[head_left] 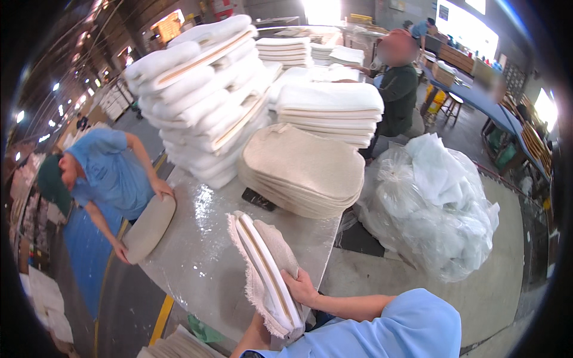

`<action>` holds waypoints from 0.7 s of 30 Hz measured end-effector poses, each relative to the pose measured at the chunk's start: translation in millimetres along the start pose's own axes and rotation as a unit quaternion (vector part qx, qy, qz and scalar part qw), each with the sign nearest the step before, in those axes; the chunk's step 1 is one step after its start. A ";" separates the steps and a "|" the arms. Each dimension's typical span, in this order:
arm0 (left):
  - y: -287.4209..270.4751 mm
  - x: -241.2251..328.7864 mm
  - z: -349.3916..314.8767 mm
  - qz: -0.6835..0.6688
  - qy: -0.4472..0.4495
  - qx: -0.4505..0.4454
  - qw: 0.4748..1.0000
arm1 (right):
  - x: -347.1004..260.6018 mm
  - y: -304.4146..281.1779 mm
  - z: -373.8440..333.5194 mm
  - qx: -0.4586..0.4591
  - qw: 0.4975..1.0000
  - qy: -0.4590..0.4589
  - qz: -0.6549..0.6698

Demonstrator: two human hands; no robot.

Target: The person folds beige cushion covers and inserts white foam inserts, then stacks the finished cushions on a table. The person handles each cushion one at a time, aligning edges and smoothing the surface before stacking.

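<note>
Upright on its edge over the table's near side is a cushion (262, 268), a white padded slab with a tan layer through its middle. Beige fabric with a ragged, fringed edge (246, 262) lies open along both its sides. My right hand (301, 288) grips the cushion and fabric from the right, fingers bent round the side. My left hand (260, 330) reaches up to its lower left side, and its fingers are hidden behind the fabric. Beyond the cushion lies a stack of beige fabric covers (304, 164), with a dark flat object (258, 199) beside it.
Tall piles of white padded slabs (203, 101) stand on the grey table (203, 238). At left, a co-worker (113, 173) in blue holds a beige cushion. Another person (399, 89) stands at the back right. A large clear plastic bag of white material (436, 209) sits right of the table.
</note>
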State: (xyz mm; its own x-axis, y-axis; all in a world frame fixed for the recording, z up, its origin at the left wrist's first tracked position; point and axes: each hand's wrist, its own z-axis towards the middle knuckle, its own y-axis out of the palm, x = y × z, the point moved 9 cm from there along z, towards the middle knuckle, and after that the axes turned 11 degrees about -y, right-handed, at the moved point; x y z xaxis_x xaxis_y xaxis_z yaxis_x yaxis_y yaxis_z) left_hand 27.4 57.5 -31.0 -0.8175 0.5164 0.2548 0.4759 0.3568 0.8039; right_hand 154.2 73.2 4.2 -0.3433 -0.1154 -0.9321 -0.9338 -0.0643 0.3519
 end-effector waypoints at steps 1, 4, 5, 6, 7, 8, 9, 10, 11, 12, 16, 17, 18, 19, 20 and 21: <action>4.6 -3.7 4.3 0.002 0.005 -0.001 1.000 | -2.7 -5.9 3.8 0.005 1.000 -0.015 0.002; 18.8 -14.2 18.7 0.008 0.022 -0.008 1.000 | -5.6 -25.8 11.0 0.014 0.999 -0.019 -0.029; 23.2 -18.4 22.7 0.008 0.027 -0.010 1.000 | -5.4 -30.0 11.7 0.016 1.000 -0.013 -0.023; 27.1 -21.2 26.1 0.008 0.030 -0.013 0.999 | -5.2 -34.2 12.4 0.019 1.000 -0.007 -0.016; 29.6 -21.6 26.7 0.011 0.037 -0.012 0.999 | -3.3 -36.0 11.2 0.018 1.000 0.001 -0.006; 32.3 -22.7 27.0 0.012 0.044 -0.013 0.999 | -0.2 -38.0 8.7 0.003 1.000 0.019 -0.023; 31.6 -23.8 21.7 0.013 0.047 -0.010 0.999 | 2.7 -41.3 5.9 -0.012 0.998 0.038 -0.041; 35.7 -20.6 18.4 0.018 0.059 -0.011 0.998 | 0.0 -41.3 8.0 -0.029 0.997 0.051 -0.059; 39.5 -13.8 16.3 0.024 0.074 -0.014 0.997 | -9.2 -42.6 16.3 -0.029 0.997 0.021 -0.074; 44.5 -5.3 18.7 0.030 0.090 -0.019 0.995 | -17.8 -44.6 29.6 -0.028 0.996 -0.007 -0.089; 74.8 63.1 42.9 0.100 0.188 -0.038 0.976 | -70.5 -28.4 115.1 -0.040 0.960 -0.180 -0.210; 84.0 82.4 52.7 0.124 0.210 -0.045 0.969 | -87.9 -17.0 133.7 -0.040 0.949 -0.229 -0.214; 87.5 105.4 59.6 0.148 0.238 -0.045 0.959 | -102.2 4.0 150.1 -0.074 0.929 -0.263 -0.249; 98.4 116.6 64.8 0.251 0.261 0.002 0.932 | -110.9 14.0 162.9 -0.098 0.905 -0.293 -0.291; 110.2 127.0 68.8 0.351 0.283 0.048 0.891 | -107.5 25.1 178.2 -0.134 0.917 -0.254 -0.278; 128.2 128.8 76.8 0.450 0.296 0.084 0.839 | -99.0 24.2 195.7 -0.159 0.925 -0.217 -0.267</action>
State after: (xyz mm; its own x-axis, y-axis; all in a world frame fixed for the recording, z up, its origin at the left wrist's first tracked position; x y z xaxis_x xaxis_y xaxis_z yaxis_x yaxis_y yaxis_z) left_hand 8.1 229.6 63.6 -0.0981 0.1759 0.9795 0.9846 0.1601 0.0699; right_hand 145.9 277.1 88.2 0.0866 0.4215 -0.9027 -0.9286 -0.2941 -0.2264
